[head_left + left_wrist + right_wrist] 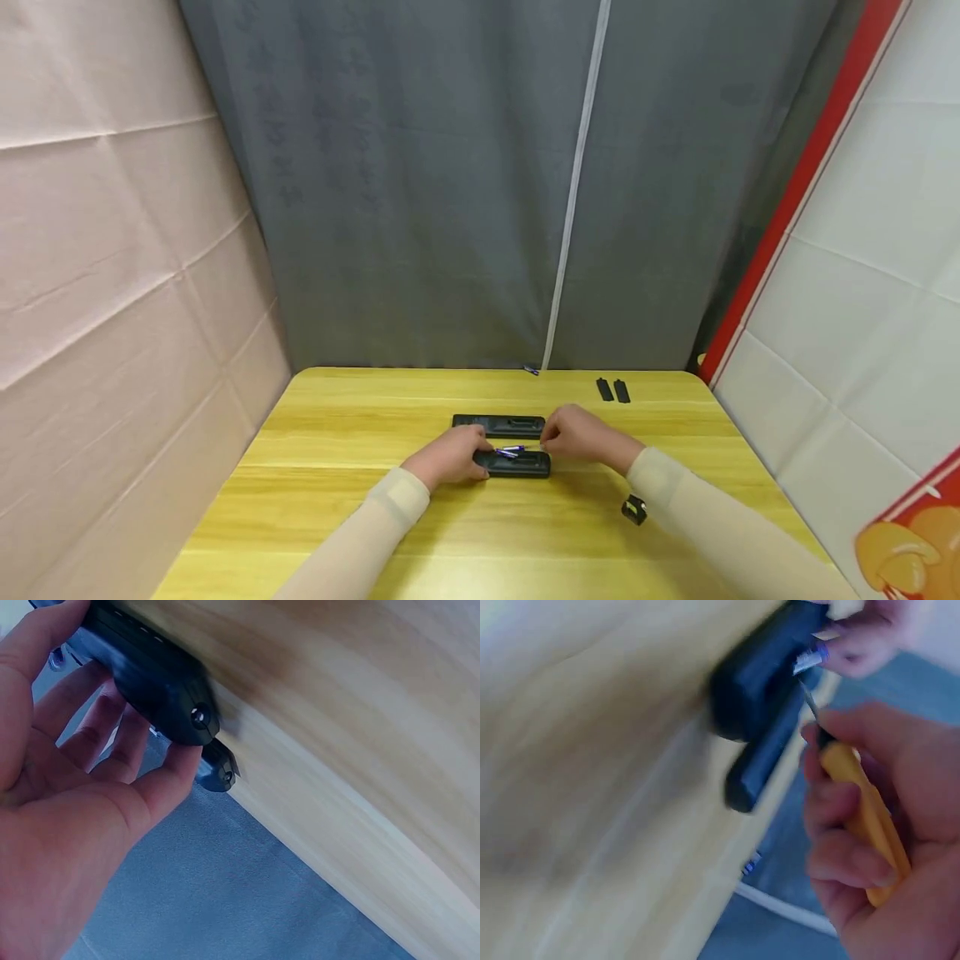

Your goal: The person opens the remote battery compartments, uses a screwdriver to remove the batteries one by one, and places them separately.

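Two black remote controls lie one behind the other on the table, their hollow backs facing up. My left hand (452,454) grips the left end of the near remote control (525,468), thumb on one side and fingers on the other. Small blue-and-white batteries (510,451) show at its battery compartment. My right hand (581,433) holds a yellow-handled screwdriver (866,817) at the right end. Its thin metal shaft points at a battery (811,658), the tip right at the battery's end. The far remote control (480,423) lies just behind.
Two black battery covers (613,391) lie at the back right. Another small blue battery (531,369) lies at the table's back edge, by the grey curtain (435,208). A small black object (633,509) shows beside the right sleeve. Pale sheets flank the wooden table (337,500).
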### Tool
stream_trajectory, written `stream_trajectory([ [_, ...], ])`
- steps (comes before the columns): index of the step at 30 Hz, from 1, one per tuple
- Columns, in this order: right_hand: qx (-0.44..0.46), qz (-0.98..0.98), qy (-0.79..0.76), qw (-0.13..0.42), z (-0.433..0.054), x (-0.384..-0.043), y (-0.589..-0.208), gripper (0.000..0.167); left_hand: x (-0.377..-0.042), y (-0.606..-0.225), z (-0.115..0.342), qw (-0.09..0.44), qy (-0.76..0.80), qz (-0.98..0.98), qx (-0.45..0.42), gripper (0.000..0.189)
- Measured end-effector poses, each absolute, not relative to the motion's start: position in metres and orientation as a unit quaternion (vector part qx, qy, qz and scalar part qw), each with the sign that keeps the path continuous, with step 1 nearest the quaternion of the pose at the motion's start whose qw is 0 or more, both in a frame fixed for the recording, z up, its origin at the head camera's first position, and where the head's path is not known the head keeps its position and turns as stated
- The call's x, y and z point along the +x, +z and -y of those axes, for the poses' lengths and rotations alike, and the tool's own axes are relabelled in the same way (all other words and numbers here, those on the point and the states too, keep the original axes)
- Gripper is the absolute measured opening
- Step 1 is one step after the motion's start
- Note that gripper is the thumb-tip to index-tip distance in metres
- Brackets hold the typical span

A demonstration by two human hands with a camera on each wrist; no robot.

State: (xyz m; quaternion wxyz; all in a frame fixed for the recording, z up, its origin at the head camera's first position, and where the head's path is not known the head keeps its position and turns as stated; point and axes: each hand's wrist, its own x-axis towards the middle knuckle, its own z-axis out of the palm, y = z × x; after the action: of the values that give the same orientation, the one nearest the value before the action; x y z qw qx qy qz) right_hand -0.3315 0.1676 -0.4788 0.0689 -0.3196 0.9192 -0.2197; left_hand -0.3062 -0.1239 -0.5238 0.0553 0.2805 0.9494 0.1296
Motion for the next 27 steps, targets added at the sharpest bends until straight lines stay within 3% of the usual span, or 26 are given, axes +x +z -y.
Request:
stream_trajectory([
  [5,-0.262,-0.919,-0.293,0.04,-0.176,-0.334,-0.472,0.008,-0.306,-0.526,0.121,0.057,0.132,-0.95,0.276,0.047],
  [10,-0.269,-0.921,-0.274,0.062,-0.174,-0.331,-0.48,0.007,-0.307,-0.528,0.121,0.051,0.126,-0.951,0.277,0.047],
  [27,-0.284,-0.921,-0.262,0.051,-0.155,-0.313,-0.502,0.003,-0.312,-0.53,0.12,0.051,0.13,-0.951,0.275,0.047],
])
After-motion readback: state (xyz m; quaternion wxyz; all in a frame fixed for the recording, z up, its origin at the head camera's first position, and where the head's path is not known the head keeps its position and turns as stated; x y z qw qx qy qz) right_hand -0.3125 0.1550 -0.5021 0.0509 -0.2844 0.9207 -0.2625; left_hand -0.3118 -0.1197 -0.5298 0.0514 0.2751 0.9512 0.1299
